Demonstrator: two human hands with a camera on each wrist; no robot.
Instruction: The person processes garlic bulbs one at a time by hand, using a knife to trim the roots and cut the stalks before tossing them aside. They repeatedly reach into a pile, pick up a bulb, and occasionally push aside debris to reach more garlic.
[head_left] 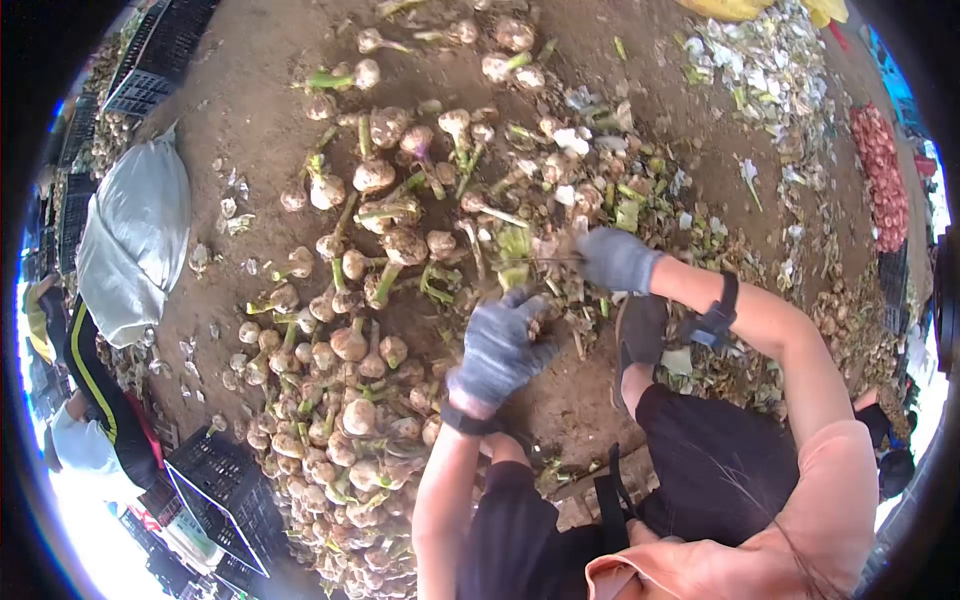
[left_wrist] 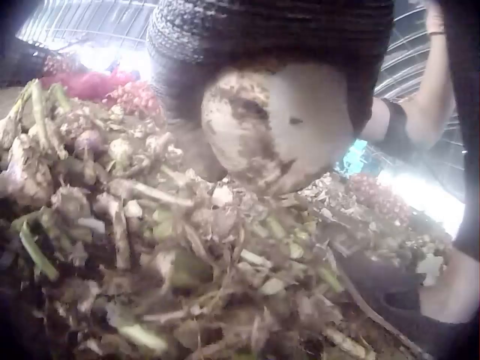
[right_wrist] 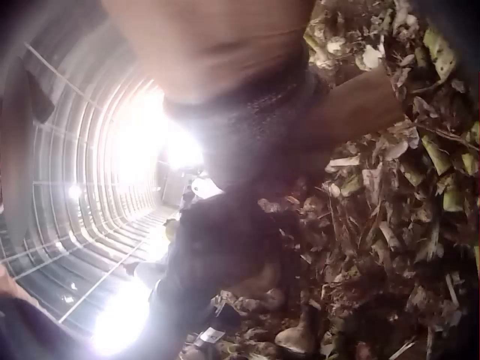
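My left hand (head_left: 500, 345), in a grey knit glove, grips a garlic bulb (head_left: 541, 318) low over the trimmings. Up close in the left wrist view, that garlic bulb (left_wrist: 240, 135) shows soil-stained skin beside a smooth pale face, with the dark glove around its top. Ahead and to the right, my gloved right hand (head_left: 615, 262) holds a knife, its thin blade (head_left: 552, 260) pointing left and blurred. The knife's handle is hidden in the fist. Between and beyond both hands lie cut stalks (head_left: 514, 250) and dry leaves.
Garlic bulbs with stems (head_left: 375, 175) lie scattered ahead, and a dense heap of garlic (head_left: 340, 450) is at the left. A white sack (head_left: 135, 240) and black crates (head_left: 225, 500) stand farther left. Red net bags (head_left: 880, 180) are at the far right. Another person (head_left: 90, 440) is at the left edge.
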